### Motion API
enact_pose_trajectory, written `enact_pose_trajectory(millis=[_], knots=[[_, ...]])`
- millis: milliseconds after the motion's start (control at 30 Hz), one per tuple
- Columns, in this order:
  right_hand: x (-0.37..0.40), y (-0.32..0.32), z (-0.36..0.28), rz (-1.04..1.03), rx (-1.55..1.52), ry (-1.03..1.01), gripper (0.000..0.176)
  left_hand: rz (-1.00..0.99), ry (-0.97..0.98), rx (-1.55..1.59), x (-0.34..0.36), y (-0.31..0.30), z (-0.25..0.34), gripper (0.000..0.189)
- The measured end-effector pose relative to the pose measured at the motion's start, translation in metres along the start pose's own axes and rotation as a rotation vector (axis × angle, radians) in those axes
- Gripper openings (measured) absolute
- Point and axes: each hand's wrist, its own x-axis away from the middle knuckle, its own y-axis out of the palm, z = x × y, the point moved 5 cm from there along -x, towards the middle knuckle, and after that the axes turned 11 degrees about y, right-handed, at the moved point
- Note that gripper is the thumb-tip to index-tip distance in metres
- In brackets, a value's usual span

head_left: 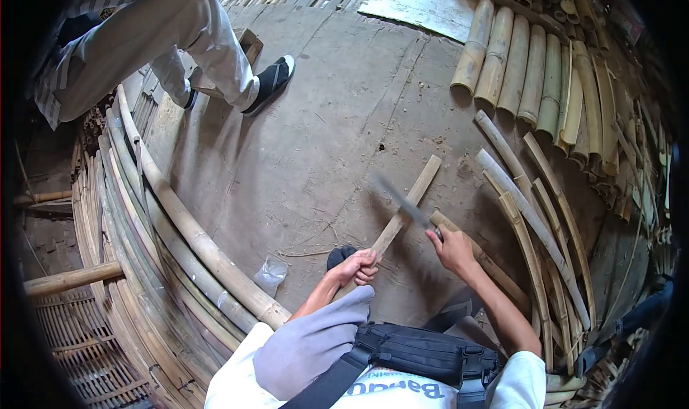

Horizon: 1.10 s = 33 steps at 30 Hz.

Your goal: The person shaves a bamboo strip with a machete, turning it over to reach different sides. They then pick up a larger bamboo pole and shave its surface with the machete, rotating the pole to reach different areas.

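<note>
My left hand (357, 267) is wrapped round the lower part of a flat bamboo slat (390, 234), which slants up and away to the right. In my right hand (453, 251) is a long-bladed knife (399, 198), its blade blurred by motion. The blade points to the upper left and overlaps the slat a little above its middle in this view. Beside my right hand, a thicker bamboo piece (495, 272) lies slanting down to the right, its upper end partly behind the fingers. A grey cloth (316, 337) hangs near my left forearm.
Long bamboo poles (194, 219) curve along the left. Split bamboo strips (535, 222) lie at the right, with cut bamboo lengths (502, 64) stacked behind. A clear plastic bag (270, 274) lies on the floor. Another person's leg (215, 50) and shoe (270, 84) are at upper left.
</note>
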Motion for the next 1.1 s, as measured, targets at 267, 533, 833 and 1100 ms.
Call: enact_pose_trajectory(millis=[267, 533, 833, 1100], knots=[[0.012, -0.017, -0.004, -0.112, 0.221, -0.131, 0.054, 0.004, -0.008, -0.042, 0.002, -0.001, -0.002, 0.033], [0.011, -0.006, -0.001, -0.075, 0.173, -0.095, 0.054, 0.025, 0.031, -0.049, -0.004, 0.003, 0.005, 0.034], [0.033, 0.002, -0.01, -0.071, 0.154, -0.054, 0.051, 0.014, 0.019, -0.023, 0.001, 0.004, 0.001, 0.03], [0.03, 0.003, -0.015, -0.069, 0.235, -0.156, 0.047, -0.01, 0.027, 0.043, -0.003, -0.004, -0.006, 0.02]])
